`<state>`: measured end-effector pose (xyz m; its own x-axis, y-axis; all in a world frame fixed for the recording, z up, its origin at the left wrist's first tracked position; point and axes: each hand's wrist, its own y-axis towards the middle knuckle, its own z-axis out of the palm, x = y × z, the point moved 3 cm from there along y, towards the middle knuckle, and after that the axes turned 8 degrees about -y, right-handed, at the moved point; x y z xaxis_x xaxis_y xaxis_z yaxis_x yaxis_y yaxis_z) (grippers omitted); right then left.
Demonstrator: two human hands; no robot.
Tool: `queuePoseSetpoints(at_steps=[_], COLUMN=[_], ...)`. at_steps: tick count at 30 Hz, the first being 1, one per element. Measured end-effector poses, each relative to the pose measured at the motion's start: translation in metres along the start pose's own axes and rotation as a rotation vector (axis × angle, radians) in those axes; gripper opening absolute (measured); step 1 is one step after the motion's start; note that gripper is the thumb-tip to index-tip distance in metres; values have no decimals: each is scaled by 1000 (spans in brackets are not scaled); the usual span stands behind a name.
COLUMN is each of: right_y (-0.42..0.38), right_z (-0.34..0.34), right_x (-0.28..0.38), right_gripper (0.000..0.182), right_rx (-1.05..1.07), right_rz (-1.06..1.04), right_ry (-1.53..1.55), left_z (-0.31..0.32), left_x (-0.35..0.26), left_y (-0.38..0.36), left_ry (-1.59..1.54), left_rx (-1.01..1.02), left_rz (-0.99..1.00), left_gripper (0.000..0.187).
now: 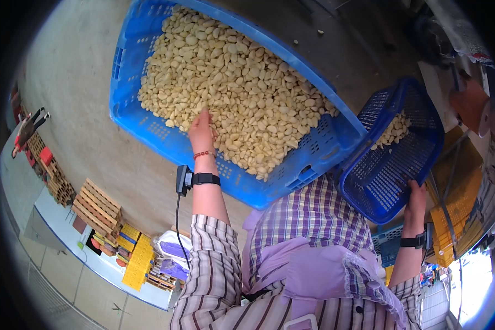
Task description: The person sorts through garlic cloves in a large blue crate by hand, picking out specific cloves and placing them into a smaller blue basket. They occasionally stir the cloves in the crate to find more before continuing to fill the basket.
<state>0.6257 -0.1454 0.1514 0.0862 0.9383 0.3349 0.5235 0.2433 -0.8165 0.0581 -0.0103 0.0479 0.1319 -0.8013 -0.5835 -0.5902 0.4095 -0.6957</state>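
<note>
My left hand (202, 132) reaches over the near wall of a large blue crate (168, 144) and touches the pale, bean-like pieces (242, 82) piled inside; its fingertips are partly among them, so what they hold is hidden. On the right, my right hand (416, 198) grips the near rim of a smaller dark blue basket (377, 190). That basket is tilted against the crate's right end and has a small heap of the same pieces (395, 131) in it.
Wooden pallets (97, 209) and yellow crates (137, 263) stand at the lower left. A person (27, 132) is far off at the left edge. Brown-yellow surfaces (455, 214) lie beyond my right hand. A few loose pieces are on the floor (335, 49) behind the crate.
</note>
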Motion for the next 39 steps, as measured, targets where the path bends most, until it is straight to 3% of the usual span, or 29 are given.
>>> queuePoseSetpoints(at_steps=[1,3,4,6,9,10,11,13,15,17,19,21,22,23,25,31,37,39], right_y=[1,1,1,2,2,1,3,8,5,3,2,4,5,5,5,5,7,7], right_z=[0,2,2,0,0,1,0,-7,-8,-5,-3,-1,-1,0,0,1,-4,-4], right_x=[0,3,4,3,6,7,5,1,2,5,6,6,6,7,7,10,2,3], right_gripper=[32,32,32,32,31,31,31,30,30,30,30,30,30,30,31,31,32,32], right_rx=[2,0,-4,-4,-8,-9,-10,-16,-15,-5,-11,-2,1,2,-4,-52,-6,2], right_rz=[11,-1,-12,-9,-2,4,2,1,-14,-30,-21,-14,-9,-10,-11,14,-12,-13], right_ry=[-2,8,20,21,11,-3,-6,-31,-18,-2,-11,-21,-32,-31,-10,-32,-11,-14], left_z=[-2,-2,-3,10,34,40,41,44,34,21,12,23,34,38,46,58,43,39], left_x=[1,0,8,11,19,28,28,32,33,34,26,9,10,18,39,65,50,54], left_y=[3,12,14,8,-5,-2,0,8,23,28,23,6,-6,-9,-8,-9,-18,-15], left_ry=[-1,293,292,839,972,1090,1088,964,848,55,101,778,917,917,1310,1504,1424,1385], left_rx=[-2,3,2,103,82,24,24,83,75,83,8,105,164,162,138,200,129,159], left_rz=[-1,242,241,596,603,686,683,499,498,13,-16,555,318,319,502,727,520,547], left_gripper=[32,29,29,35,37,35,35,25,26,28,27,24,24,24,24,14,17,16])
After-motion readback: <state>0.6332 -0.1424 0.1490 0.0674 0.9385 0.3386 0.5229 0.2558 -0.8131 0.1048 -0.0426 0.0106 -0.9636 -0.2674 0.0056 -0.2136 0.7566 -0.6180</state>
